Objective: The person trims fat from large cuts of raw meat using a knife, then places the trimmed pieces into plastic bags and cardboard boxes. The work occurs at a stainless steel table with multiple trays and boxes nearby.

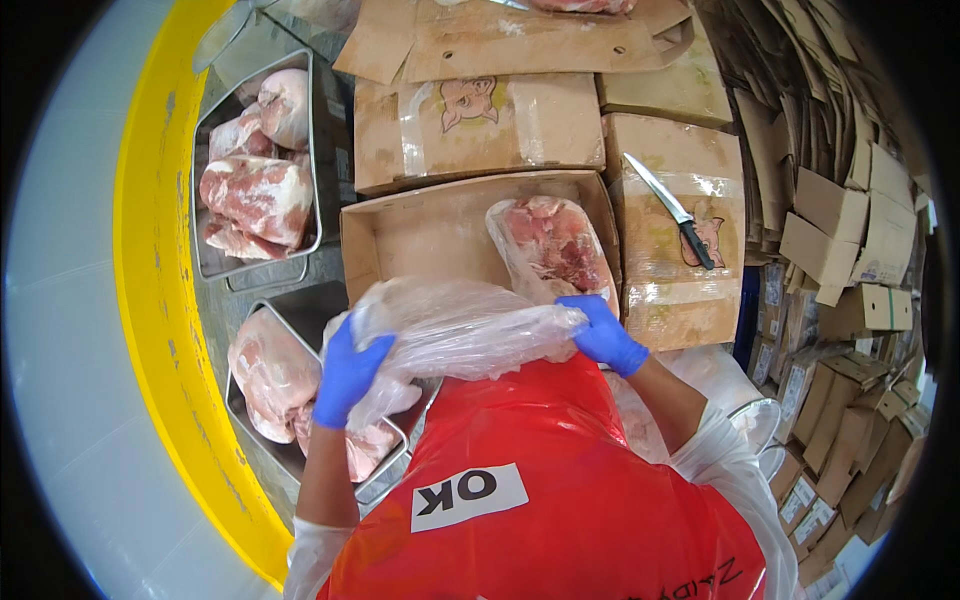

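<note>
Plastic film stretches between two blue-gloved hands, hiding most of the near edge of an open carton, just beyond a red apron. The left hand stands nearly upright past the carton's near left corner, forearm rising from below, its fingers clamped on the film's left end and partly veiled by it. The right hand reaches up and leftward by the near right corner, forearm slanting in from the lower right, its fingers clamped on the other end, where the film gathers to a narrow tip. Translucent and whitish, the film is heavily creased, with bright glints along its folds and a loose flap drooping beside the left hand, over a metal bin of meat. Its long axis runs left to right, roughly along the carton's near edge, the tapered end pointing right and the broader, bunched end left. Against the carton's right edge lies a wrapped meat piece, its length slanting toward the near right corner. A knife lies aslant on a closed carton to the right, blade toward the far left corner, black handle toward the near right.
</note>
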A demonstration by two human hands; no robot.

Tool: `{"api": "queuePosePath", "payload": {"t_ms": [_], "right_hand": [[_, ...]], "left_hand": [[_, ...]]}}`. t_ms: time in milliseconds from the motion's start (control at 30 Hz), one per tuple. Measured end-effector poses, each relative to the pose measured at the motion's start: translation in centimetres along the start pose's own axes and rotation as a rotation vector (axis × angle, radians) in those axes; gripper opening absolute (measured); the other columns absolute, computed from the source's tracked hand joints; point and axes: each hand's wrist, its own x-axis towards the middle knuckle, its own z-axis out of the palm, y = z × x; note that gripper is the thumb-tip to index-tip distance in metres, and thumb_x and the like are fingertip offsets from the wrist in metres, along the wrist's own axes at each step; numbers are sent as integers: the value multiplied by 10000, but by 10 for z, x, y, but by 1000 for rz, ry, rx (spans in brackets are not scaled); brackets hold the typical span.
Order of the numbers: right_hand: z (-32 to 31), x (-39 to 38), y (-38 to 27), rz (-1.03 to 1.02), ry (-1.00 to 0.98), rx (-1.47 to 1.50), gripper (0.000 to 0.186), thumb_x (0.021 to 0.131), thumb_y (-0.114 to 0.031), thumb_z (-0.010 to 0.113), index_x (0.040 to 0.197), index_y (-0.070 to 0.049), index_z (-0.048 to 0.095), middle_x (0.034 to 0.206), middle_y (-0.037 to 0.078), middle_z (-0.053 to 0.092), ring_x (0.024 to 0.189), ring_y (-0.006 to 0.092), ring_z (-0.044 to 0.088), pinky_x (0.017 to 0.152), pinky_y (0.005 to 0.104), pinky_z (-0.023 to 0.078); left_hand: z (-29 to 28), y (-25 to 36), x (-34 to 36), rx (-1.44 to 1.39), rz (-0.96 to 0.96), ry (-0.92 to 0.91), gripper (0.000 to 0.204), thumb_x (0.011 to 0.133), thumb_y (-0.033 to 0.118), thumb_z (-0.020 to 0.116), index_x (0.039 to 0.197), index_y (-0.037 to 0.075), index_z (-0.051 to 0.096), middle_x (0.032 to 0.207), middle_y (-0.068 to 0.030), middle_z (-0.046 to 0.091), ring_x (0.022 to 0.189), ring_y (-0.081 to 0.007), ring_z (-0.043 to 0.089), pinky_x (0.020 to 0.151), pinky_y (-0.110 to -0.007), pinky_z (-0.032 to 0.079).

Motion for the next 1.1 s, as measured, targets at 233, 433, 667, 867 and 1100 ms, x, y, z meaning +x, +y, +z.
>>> {"api": "queuePosePath", "payload": {"t_ms": [233,433,667,867,1100], "right_hand": [[-43,-17,4,-219,23,-341,234,769,-182,663,937,-20,686,850,218,668,806,410,652,733,450,514],[-42,-31,8,-163,-84,-623,271,731,-248,713,947,-86,720,872,196,689,837,423,648,746,492,520],[-43,-38,27,26,-123,-615,255,716,-222,721,932,-88,712,880,174,698,842,390,658,766,476,526],[-52,-35,53,-108,-47,-707,206,699,-176,736,879,-84,693,897,152,649,897,376,627,815,466,508],[-48,-30,56,-75,7,-792,205,656,-153,760,828,-91,669,904,130,600,912,354,596,827,462,483]], "left_hand": [[149,-17,67,286,337,-301,948,799,228,792,1582,150,264,1559,-237,370,1119,-413,638,916,-475,550],[240,34,144,540,604,-613,920,804,145,734,1591,195,260,1617,-215,281,908,-386,700,765,-501,582],[272,-47,190,582,530,-468,317,946,169,510,1244,107,597,1236,-176,640,898,-364,702,753,-486,573],[274,-55,186,540,473,-460,265,902,247,598,1100,91,678,1071,-186,694,946,-382,685,807,-497,552],[213,-43,89,199,191,-672,360,930,368,618,1102,58,682,983,-213,714,906,-398,689,800,-478,546]]}}
